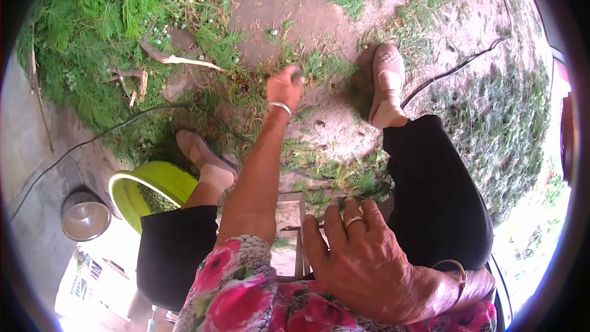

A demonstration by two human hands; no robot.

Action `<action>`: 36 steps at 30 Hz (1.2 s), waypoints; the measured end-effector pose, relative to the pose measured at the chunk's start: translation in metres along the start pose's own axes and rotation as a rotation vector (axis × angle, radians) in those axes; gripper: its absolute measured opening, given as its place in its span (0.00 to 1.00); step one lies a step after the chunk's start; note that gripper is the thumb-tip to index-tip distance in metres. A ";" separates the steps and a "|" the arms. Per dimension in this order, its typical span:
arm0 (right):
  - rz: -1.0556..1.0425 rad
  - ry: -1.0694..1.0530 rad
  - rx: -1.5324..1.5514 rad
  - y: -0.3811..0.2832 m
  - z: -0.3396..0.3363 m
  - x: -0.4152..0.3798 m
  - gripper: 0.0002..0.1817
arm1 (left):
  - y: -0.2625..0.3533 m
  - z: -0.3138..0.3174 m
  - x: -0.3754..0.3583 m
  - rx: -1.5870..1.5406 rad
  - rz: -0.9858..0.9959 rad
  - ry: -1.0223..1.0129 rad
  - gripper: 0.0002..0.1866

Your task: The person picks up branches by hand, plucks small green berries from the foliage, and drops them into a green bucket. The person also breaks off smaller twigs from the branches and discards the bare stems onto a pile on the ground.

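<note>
My left hand (284, 89), wearing a pale bangle, reaches down over the ground with its fingers curled closed. A small dark greenish bit shows at its fingertips, too blurred to name. Around it lie green conifer sprigs (319, 67) and bare soil. My right hand (362, 258), with a ring and a thin bangle, lies back up near my lap, fingers stretched out and holding nothing visible. A lime-green tub (120, 190) beside my left leg contains many small greenish pieces.
A heap of cut conifer branches (123, 12) fills the upper left. A broken stick (184, 61) lies beside it. A black cable (104, 130) crosses the ground. A metal bowl (86, 220) stands left of the tub. More cuttings (491, 123) spread at the right.
</note>
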State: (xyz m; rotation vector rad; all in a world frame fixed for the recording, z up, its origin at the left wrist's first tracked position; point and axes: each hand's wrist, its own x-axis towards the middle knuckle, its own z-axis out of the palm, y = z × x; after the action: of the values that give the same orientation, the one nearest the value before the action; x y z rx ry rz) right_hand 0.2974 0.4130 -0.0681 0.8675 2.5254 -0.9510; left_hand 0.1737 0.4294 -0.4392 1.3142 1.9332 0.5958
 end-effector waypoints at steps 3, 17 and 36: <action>0.004 0.033 -0.017 0.001 0.002 -0.001 0.18 | 0.013 0.017 -0.042 0.094 -0.158 -0.328 0.10; 0.014 0.052 0.042 0.008 0.004 -0.010 0.17 | -0.002 -0.010 0.016 0.140 0.055 0.109 0.07; 0.046 0.051 0.043 0.007 -0.005 -0.021 0.20 | 0.001 -0.067 -0.017 -0.977 -0.554 -0.359 0.04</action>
State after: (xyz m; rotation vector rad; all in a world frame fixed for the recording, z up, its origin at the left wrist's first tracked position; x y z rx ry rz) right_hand 0.3178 0.4114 -0.0573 0.9702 2.5250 -0.9837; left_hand 0.1271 0.4154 -0.3907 0.2262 1.3016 0.7909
